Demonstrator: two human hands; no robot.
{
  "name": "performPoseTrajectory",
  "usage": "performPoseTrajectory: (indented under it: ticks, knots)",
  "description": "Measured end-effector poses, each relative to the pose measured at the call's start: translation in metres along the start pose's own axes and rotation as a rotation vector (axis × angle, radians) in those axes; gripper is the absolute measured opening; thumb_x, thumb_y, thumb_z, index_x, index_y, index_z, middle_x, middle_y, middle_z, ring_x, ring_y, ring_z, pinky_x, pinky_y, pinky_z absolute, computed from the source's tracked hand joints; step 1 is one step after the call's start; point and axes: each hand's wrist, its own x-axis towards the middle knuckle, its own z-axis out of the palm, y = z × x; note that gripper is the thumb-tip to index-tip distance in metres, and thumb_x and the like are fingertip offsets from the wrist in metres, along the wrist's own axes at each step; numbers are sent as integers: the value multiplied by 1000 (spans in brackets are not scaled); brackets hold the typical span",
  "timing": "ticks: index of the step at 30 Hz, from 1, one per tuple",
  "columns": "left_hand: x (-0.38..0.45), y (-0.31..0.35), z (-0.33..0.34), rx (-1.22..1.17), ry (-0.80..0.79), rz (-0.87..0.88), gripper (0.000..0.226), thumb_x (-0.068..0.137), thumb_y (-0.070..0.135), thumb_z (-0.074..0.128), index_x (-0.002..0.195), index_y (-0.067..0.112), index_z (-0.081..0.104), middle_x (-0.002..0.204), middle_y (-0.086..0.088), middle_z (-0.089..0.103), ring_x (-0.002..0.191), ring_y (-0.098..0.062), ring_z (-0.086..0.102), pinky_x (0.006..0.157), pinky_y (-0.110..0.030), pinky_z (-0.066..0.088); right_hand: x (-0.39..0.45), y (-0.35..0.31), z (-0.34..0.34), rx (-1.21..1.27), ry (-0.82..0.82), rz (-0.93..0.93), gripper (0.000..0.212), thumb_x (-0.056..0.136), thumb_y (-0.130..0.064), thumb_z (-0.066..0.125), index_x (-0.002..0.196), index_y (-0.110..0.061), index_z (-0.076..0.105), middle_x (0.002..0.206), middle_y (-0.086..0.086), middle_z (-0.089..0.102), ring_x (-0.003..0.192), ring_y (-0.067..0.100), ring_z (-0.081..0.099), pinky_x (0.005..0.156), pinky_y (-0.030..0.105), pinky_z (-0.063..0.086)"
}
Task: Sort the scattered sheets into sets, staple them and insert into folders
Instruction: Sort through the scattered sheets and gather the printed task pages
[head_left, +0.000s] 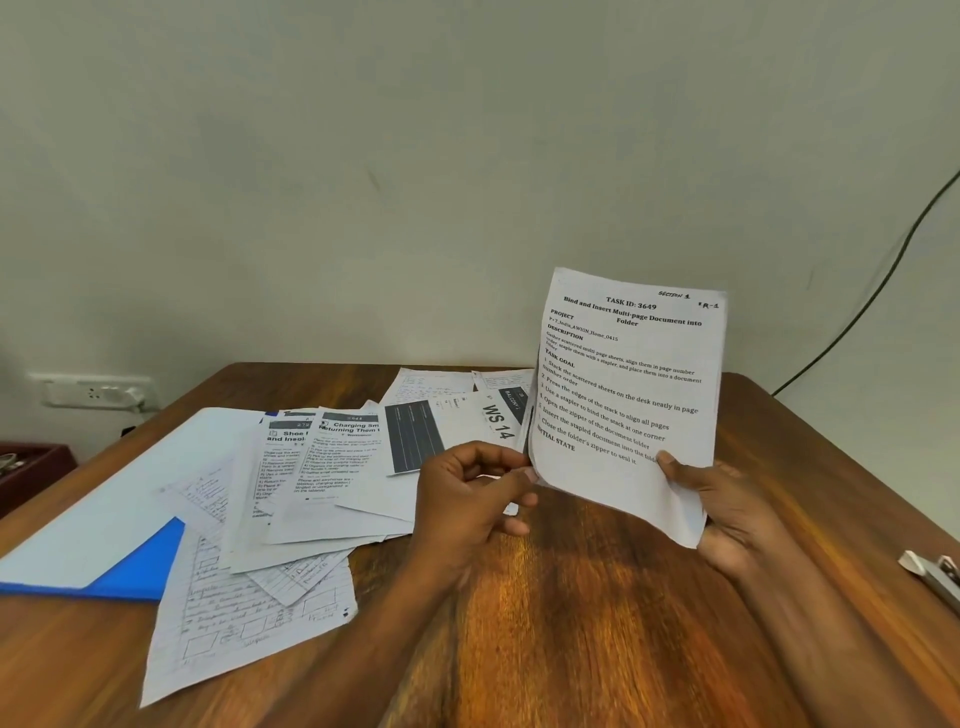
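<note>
A printed sheet headed "TASK ID: 3649" (626, 395) stands upright above the wooden table (597, 623). My right hand (727, 514) grips its lower right corner, thumb on the front. My left hand (470, 499) pinches its lower left edge; whether more pages lie behind it is unclear. Scattered sheets (332, 467), some printed, some handwritten, spread over the left half of the table. A blue folder (140, 566) with a pale cover lies at the far left, partly under the sheets. A metal stapler (935, 574) pokes in at the right edge.
A dark red tray (26, 470) sits beyond the table's left side. A white wall socket (93, 392) is on the wall at left, and a black cable (857, 317) runs down the wall at right. Bare wood shows in front of my hands.
</note>
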Motion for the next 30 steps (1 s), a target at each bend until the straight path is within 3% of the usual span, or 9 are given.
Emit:
performPoseTrajectory:
  ticks: [2, 6, 10, 19, 24, 28, 30]
  knots:
    - [-1, -1, 0, 4, 7, 5, 25, 78, 8, 89, 98, 2, 76, 85, -13, 79, 66, -22, 76, 47, -25, 55, 2, 1, -2, -15, -9, -1, 112, 27, -18, 108, 131, -9, 69, 126, 14, 74, 119, 37, 70, 107, 62, 48]
    - [-2, -1, -1, 42, -8, 14, 30, 73, 15, 92, 98, 7, 77, 86, -10, 80, 63, -22, 75, 49, -26, 56, 3, 1, -3, -3, 0, 2, 70, 65, -6, 85, 132, -9, 68, 130, 15, 72, 121, 38, 68, 110, 64, 46]
    - [-5, 1, -1, 73, -61, 20, 26, 76, 15, 90, 99, 13, 78, 88, -7, 81, 58, -19, 72, 50, -26, 55, 2, 1, -3, -13, -2, 12, 61, 73, -3, 78, 133, -9, 67, 128, 15, 73, 121, 38, 68, 110, 65, 45]
    - [-7, 6, 1, 33, -96, 25, 28, 78, 21, 87, 104, 12, 79, 89, -6, 81, 73, -21, 78, 50, -26, 58, 1, 1, -3, -25, 24, 29, 54, 80, 0, 74, 133, -8, 67, 127, 15, 74, 122, 39, 67, 109, 65, 45]
    - [-5, 7, 2, -11, -125, 31, 25, 76, 15, 87, 99, 10, 80, 85, -10, 80, 69, -19, 76, 47, -24, 55, -1, 0, -1, -27, 14, 55, 42, 91, 4, 67, 131, -8, 68, 128, 15, 73, 124, 38, 66, 108, 65, 46]
    - [-2, 7, 2, -18, -129, 66, 29, 71, 20, 87, 97, 9, 80, 85, -9, 80, 67, -20, 75, 45, -23, 53, -4, -2, 3, -26, 13, 79, 37, 91, 4, 66, 126, -9, 70, 125, 15, 75, 121, 38, 68, 97, 64, 51]
    - [-1, 8, 3, -28, -142, 73, 29, 73, 19, 86, 99, 7, 80, 87, -9, 80, 67, -20, 75, 45, -23, 53, -6, -3, 3, -24, 20, 87, 36, 92, 4, 66, 125, -10, 70, 124, 15, 75, 122, 38, 67, 102, 64, 49]
